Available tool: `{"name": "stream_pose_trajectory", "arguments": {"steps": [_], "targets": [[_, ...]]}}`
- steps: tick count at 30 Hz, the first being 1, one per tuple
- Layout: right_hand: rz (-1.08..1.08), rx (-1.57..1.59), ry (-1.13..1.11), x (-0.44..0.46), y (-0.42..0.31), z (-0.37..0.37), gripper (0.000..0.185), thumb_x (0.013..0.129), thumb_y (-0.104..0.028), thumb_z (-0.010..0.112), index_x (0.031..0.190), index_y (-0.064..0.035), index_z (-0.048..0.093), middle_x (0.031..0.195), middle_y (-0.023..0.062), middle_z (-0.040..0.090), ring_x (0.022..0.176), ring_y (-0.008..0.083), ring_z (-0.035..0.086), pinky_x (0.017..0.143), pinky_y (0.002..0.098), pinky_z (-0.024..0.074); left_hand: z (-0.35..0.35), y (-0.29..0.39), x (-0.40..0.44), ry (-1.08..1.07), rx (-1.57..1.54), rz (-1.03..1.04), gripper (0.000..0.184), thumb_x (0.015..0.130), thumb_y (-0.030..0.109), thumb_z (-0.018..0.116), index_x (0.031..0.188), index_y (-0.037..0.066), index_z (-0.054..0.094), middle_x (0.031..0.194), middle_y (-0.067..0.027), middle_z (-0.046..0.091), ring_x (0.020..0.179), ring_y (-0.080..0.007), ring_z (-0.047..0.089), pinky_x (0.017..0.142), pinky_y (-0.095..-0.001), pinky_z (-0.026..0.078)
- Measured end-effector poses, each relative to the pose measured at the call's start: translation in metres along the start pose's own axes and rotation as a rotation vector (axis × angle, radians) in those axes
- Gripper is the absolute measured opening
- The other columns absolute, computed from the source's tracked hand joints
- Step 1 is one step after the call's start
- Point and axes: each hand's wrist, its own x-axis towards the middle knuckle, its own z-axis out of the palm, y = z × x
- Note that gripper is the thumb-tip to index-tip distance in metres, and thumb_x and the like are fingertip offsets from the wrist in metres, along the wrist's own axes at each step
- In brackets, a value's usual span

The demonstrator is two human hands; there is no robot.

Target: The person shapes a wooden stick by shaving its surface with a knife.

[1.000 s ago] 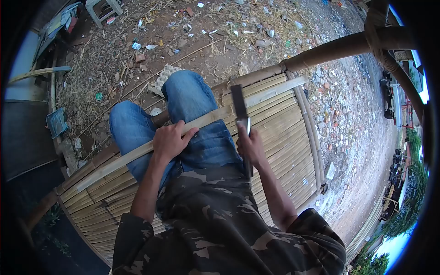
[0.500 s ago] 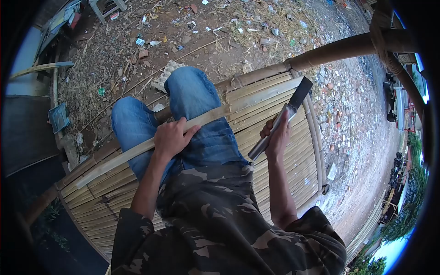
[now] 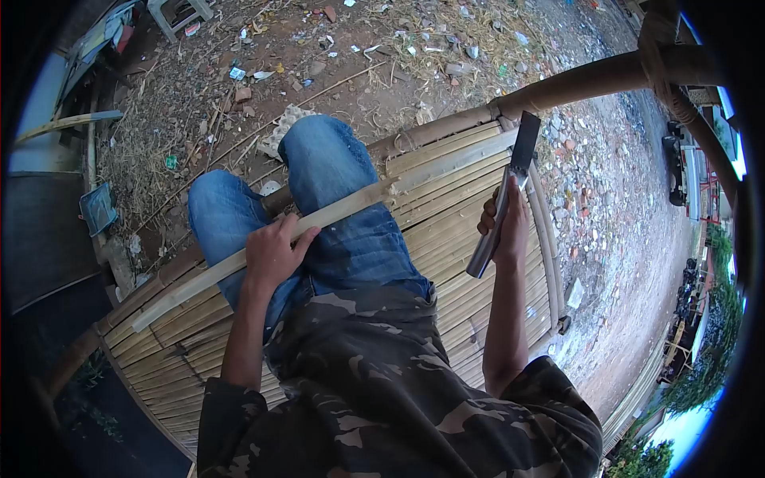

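Observation:
A long, pale bamboo strip (image 3: 351,205) lies slantwise across my jeans-clad thighs, its right part resting over the slatted bamboo seat. Around its left half my left hand (image 3: 273,248) is closed, fingers over the far edge and thumb along the near side. Some rough, frayed fibres show on the strip near its middle, by the right thigh. My right hand (image 3: 511,227) is wrapped round the shiny tubular metal handle of a knife (image 3: 524,143) with a dark, squared-off blade. The blade points up and away, close to the strip's right end, which it partly overlaps in view.
A thick bamboo rail (image 3: 574,88) runs along the seat's far edge to an upright at the upper right. Rubble and litter cover the ground (image 3: 382,56) beyond. A plastic stool (image 3: 179,16) stands at the upper left, an egg tray (image 3: 283,131) behind my knees.
My right hand has moved to the right with the knife, which now stands more upright. My left hand sits slightly further left, still on the strip.

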Motion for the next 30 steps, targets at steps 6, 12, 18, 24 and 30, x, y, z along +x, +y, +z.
{"name": "stream_pose_trajectory", "arguments": {"steps": [6,12,18,24,30], "targets": [[-0.19,-0.03,0.06,-0.017,0.031,0.035,0.041,0.101,-0.046,0.048,0.083,-0.0086,0.046,0.059,0.0018,0.047,0.045,0.0104,0.046,0.042,0.0257,0.039,0.01,0.01,0.017,-0.095,-0.014,0.016,0.047,0.094,0.049,0.056,0.077,0.005,0.056,0.064,-0.0147,0.063,0.061,-0.0344,0.066,0.053,-0.0439,0.05],[0.168,-0.16,-0.268,-0.022,0.048,0.038,0.045,0.099,-0.05,0.049,0.081,-0.0087,0.044,0.058,0.0012,0.046,0.044,0.0096,0.047,0.039,0.0252,0.0374,0.011,0.008,0.011,-0.116,-0.025,-0.009,0.051,0.094,0.053,0.053,0.075,0.005,0.056,0.063,-0.0167,0.064,0.061,-0.0357,0.067,0.053,-0.0446,0.052],[0.015,-0.572,-0.338,-0.036,0.087,0.045,0.047,0.099,-0.051,0.049,0.08,-0.008,0.046,0.056,0.0013,0.046,0.043,0.0108,0.047,0.04,0.0262,0.0375,0.012,0.011,0.02,-0.159,0.001,-0.005,0.053,0.095,0.054,0.052,0.074,0.005,0.056,0.063,-0.0172,0.064,0.061,-0.0361,0.067,0.053,-0.0453,0.052],[-0.182,-0.098,-0.015,-0.02,0.041,0.046,0.045,0.102,-0.044,0.047,0.072,-0.0117,0.039,0.052,0.0,0.044,0.039,0.0072,0.043,0.036,0.0236,0.0354,0.008,0.011,0.021,-0.165,-0.022,-0.013,0.054,0.095,0.054,0.052,0.072,0.005,0.055,0.06,-0.0178,0.062,0.06,-0.0368,0.066,0.053,-0.0462,0.051],[0.145,-0.292,-0.277,-0.028,0.05,0.034,0.046,0.1,-0.049,0.048,0.082,-0.0066,0.047,0.054,0.0005,0.044,0.043,0.0106,0.046,0.04,0.0268,0.0378,0.011,0.01,0.019,-0.168,-0.03,-0.022,0.055,0.094,0.054,0.053,0.071,0.005,0.055,0.059,-0.0179,0.062,0.059,-0.0369,0.066,0.052,-0.0459,0.051]]}}
